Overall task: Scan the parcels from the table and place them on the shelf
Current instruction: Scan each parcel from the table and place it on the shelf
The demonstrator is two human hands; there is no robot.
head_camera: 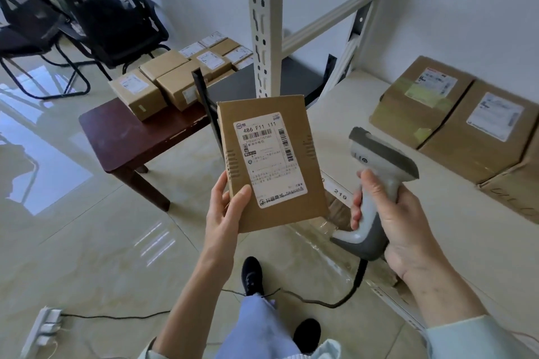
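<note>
Head view: left hand [226, 213] pinches the parcel [272, 163], label up. Right hand [396, 221] grips the scanner [376, 183]; aim it at the barcode [258, 134], holding both steady.

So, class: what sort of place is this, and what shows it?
Probably a small parcel sorting or storage room: labelled parcels stacked on a low table, metal shelving holding boxes, and a handheld barcode scanner.

Pale sleeves [478, 338], black shoes [252, 275]

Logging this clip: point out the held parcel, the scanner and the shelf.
held parcel [272, 163], head view, on its white label.
scanner [376, 160], head view, on its grey head.
shelf [350, 125], head view, on bare board.
</note>
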